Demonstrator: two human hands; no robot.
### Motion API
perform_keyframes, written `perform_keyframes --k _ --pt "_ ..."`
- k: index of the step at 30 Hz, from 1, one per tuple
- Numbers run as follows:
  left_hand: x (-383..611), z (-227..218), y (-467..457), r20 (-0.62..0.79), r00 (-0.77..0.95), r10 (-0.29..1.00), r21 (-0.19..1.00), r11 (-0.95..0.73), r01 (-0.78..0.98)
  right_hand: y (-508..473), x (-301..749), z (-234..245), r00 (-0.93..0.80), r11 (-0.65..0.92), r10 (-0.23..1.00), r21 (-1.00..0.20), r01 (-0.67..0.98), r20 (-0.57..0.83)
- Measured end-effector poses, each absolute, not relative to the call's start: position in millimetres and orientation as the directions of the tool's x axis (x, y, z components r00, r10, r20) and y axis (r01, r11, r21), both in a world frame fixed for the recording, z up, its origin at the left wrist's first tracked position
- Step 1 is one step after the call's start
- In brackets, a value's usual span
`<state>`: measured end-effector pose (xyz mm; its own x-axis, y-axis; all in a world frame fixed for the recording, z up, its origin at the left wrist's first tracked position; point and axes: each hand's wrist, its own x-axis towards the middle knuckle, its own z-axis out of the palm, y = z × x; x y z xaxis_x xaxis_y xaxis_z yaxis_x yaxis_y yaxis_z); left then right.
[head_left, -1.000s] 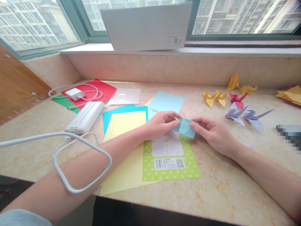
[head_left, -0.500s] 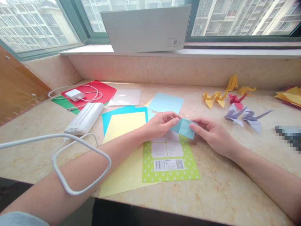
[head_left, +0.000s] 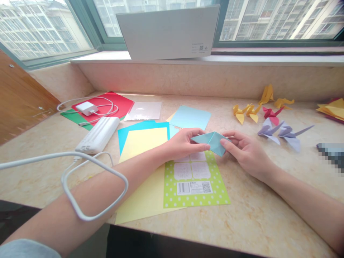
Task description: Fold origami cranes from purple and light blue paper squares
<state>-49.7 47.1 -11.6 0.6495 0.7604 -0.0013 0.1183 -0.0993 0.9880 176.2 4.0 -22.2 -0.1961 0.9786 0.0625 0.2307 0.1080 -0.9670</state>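
Note:
A folded light blue origami paper (head_left: 214, 143) is held between both hands, its top raised to a point and its sides tapering outward. My left hand (head_left: 185, 144) pinches its left part, thumb in front and fingers behind. On the right edge, my right hand (head_left: 238, 148) grips it with the thumb on the front face; the fingers behind are partly hidden. Below the paper lies a green polka-dot sheet (head_left: 197, 195) with a barcode label. Pale yellow paper (head_left: 146, 193) sits under my left forearm, and a light blue sheet (head_left: 190, 117) lies just beyond my hands.
Folded yellow, red and lilac paper cranes (head_left: 271, 114) stand at the right. A white power bank (head_left: 98, 136) and a charger (head_left: 86, 108) lie left, and a white cable (head_left: 94, 154) loops over my left forearm. A grey-white board (head_left: 169, 34) leans at the window.
The blue paper has gone from a flat, roughly rectangular shape to a wider one with a pointed top. My left thumb has shifted down along its lower edge.

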Motion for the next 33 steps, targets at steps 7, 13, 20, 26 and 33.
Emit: perform_keyframes --k 7,13,20,26,33 --pt "-49.0 -14.8 48.6 0.013 0.621 0.784 0.989 -0.101 0.106 2.7 176.2 -23.2 -0.211 0.088 0.977 -0.970 0.225 0.039" --pt "-49.4 -11.8 47.4 0.030 0.579 0.815 0.988 -0.113 0.107 3.0 177.6 -23.4 -0.244 0.063 0.970 -0.969 0.238 0.003" --pt "-48.7 -10.1 46.3 0.045 0.577 0.815 0.987 -0.125 0.099 1.2 176.6 -20.5 -0.234 0.062 0.972 -0.963 0.264 -0.002" --pt "-48.2 -10.6 46.1 0.063 0.560 0.826 0.991 -0.116 0.060 0.8 176.5 -20.9 -0.251 0.075 0.968 -0.976 0.203 0.022" --pt "-50.5 -11.5 46.5 0.054 0.607 0.793 0.975 -0.174 0.140 1.6 176.5 -21.0 -0.274 0.133 0.960 -0.962 0.239 0.065"
